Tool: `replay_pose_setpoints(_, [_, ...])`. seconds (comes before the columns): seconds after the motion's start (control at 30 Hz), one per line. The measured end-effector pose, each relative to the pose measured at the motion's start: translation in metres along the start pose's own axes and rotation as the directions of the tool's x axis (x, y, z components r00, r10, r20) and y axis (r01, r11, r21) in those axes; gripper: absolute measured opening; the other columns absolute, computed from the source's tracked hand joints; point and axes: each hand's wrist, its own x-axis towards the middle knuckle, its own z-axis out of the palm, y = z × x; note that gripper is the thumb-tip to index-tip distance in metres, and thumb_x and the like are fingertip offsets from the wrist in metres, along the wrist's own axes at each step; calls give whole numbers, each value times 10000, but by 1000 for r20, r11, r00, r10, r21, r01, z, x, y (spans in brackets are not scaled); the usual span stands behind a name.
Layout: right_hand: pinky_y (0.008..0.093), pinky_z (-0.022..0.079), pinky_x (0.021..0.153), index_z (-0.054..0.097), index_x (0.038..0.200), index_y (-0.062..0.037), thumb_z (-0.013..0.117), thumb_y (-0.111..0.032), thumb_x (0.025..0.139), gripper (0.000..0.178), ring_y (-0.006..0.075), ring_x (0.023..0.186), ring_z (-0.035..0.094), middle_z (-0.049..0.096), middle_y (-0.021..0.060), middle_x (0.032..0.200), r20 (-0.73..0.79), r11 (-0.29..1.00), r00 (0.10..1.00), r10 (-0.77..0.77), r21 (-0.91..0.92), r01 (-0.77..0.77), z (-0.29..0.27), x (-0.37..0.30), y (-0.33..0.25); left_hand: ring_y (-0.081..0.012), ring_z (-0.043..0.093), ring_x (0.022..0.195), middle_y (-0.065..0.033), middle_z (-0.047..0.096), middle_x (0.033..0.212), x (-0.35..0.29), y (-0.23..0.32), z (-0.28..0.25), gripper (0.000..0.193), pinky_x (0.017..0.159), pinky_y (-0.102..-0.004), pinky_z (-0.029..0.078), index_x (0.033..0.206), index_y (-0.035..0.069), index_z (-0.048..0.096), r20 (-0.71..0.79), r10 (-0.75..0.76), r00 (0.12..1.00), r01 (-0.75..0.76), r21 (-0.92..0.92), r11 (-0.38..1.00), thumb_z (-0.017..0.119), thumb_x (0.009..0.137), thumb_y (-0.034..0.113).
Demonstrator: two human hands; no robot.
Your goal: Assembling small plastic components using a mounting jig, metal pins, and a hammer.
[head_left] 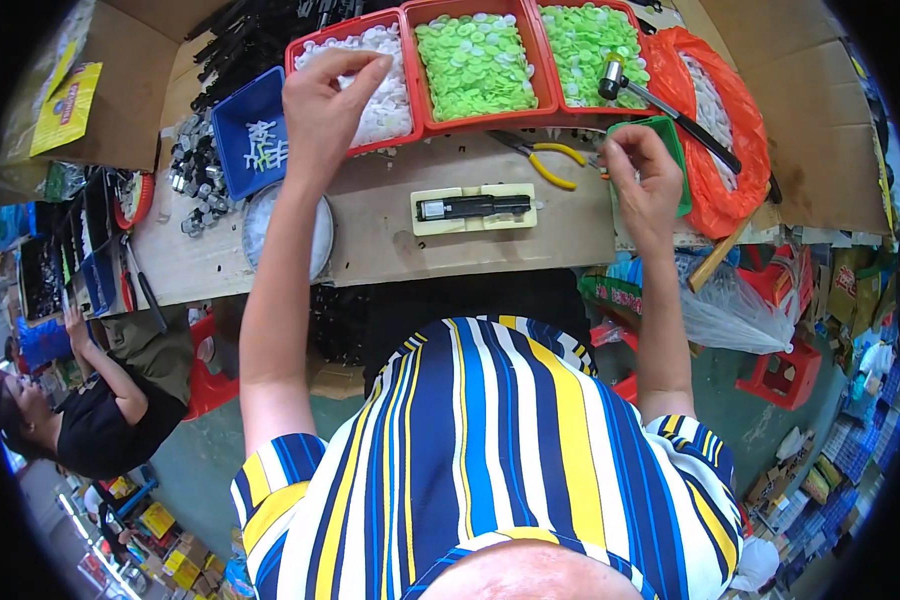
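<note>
My left hand (320, 115) is raised over the red bin of small white plastic pieces (385, 95), thumb and fingertips pinched together. Anything between them is hidden. Beside the green tray (682, 165), my right hand (645, 185) is closed in a pinch too; a tiny item seems to show at its fingertips, too small to name. Between the hands, on the cardboard-covered table, lies a cream block (518, 218). A slim black part with a silver metal end (470, 207) sits lengthwise in its recess. Yellow-handled pliers (553, 165) lie close to my right hand.
Two red bins of green pieces (475, 65) (590, 50) stand at the back. A hammer (685, 125) lies across the right bin and a red bag (760, 130). At left are a blue bin (240, 120), a round white dish (315, 240) and metal parts (200, 185). Another person (100, 410) works far left.
</note>
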Motion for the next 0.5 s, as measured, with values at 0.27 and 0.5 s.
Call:
replay_pose_setpoints(0.27, [276, 523, 814, 584, 998, 26, 606, 8, 925, 79, 154, 901, 654, 644, 108, 1023, 73, 890, 953, -295, 383, 247, 76, 0, -56, -137, 653, 775, -81, 699, 894, -73, 32, 35, 185, 695, -220, 533, 1032, -8, 668, 619, -410, 670, 631, -766, -124, 696, 876, 89])
replay_pose_setpoints(0.5, [291, 515, 823, 590, 974, 22, 616, 14, 907, 72, 166, 906, 644, 651, 110, 989, 134, 918, 938, -321, 287, 273, 84, -5, -57, -145, 665, 814, -87, 686, 905, -94, 35, 45, 166, 749, -234, 561, 1060, -19, 637, 680, -321, 660, 604, -733, -313, 652, 929, 80])
